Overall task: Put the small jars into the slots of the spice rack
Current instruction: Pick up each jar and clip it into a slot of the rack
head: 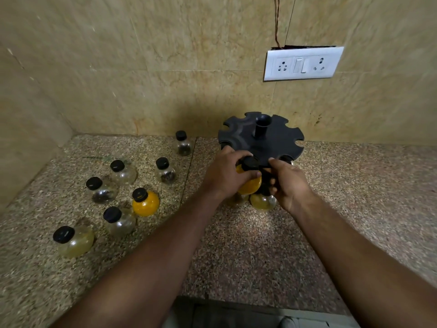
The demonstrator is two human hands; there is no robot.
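Seven round clear black-capped jars stand toward the speckled granite counter's left edge. Your left hand clasps a yellow-filled jar at the notched black plastic rack's near rim; your right hand pinches that rim.

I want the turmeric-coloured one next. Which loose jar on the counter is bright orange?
The orange jar in the middle of the loose group; the other loose jars look clear or pale yellowish.

This looks like a home kitchen corner. A speckled granite counter lies under the left hand, beige marble-like wall tiles rise behind it, a white socket-and-switch plate sits above the right hand, and small spice jars stand left of the hands.
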